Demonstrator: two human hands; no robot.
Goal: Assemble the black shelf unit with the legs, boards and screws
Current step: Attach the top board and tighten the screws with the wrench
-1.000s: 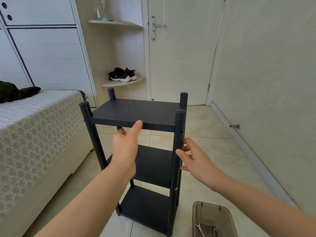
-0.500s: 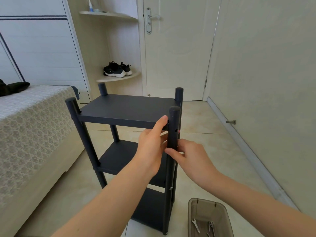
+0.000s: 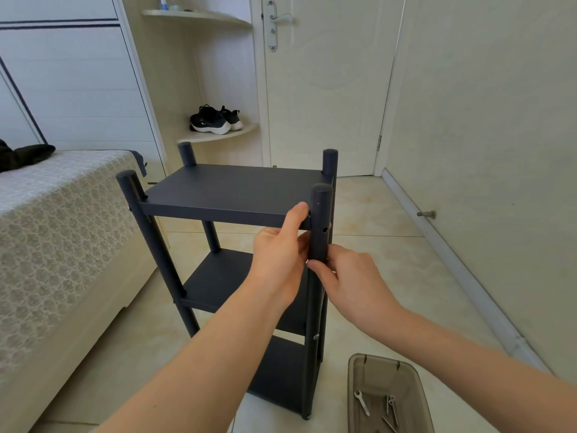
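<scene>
- Far left: bed [image 3: 62,232] with patterned cover, just beside the black shelf unit [image 3: 218,276]. The unit stands upright on the tile floor, mid-frame, with three boards in place.
- Near-left leg [image 3: 150,245]: small bright screw head visible at top-board level. Judged fastened there.
- Top board [image 3: 234,192]: seated level between all four legs, front edge facing the camera.
- Left hand [image 3: 278,260]: thumb laid up the board's front edge beside the right corner, fingers curled underneath. Grips the top board, seemingly bearing that corner.
- Near-right leg [image 3: 321,226]: upright. Open screw hole [image 3: 325,229] at board height with no screw head in it. Joint judged unfastened.
- Right hand [image 3: 352,282]: fingers wrapped round the near-right leg just below the hole, thumb across the front. Firm hold, steadying or lining up.
- Lower right, on the floor: translucent bin [image 3: 415,376] holding a small wrench [image 3: 362,403] and thin metal pieces, too small to name.
- Risk: corner dropping or leg splaying if either grip loosens, since nothing seems to pin this joint.
- Risk: hole and board insert out of line, giving a cross-threaded or jammed screw if forced.
- Risk: both hands occupied and hardware down in the bin. Reaching for it means letting go of one part, hence lost alignment, or the unit rocking toward the bed.
</scene>
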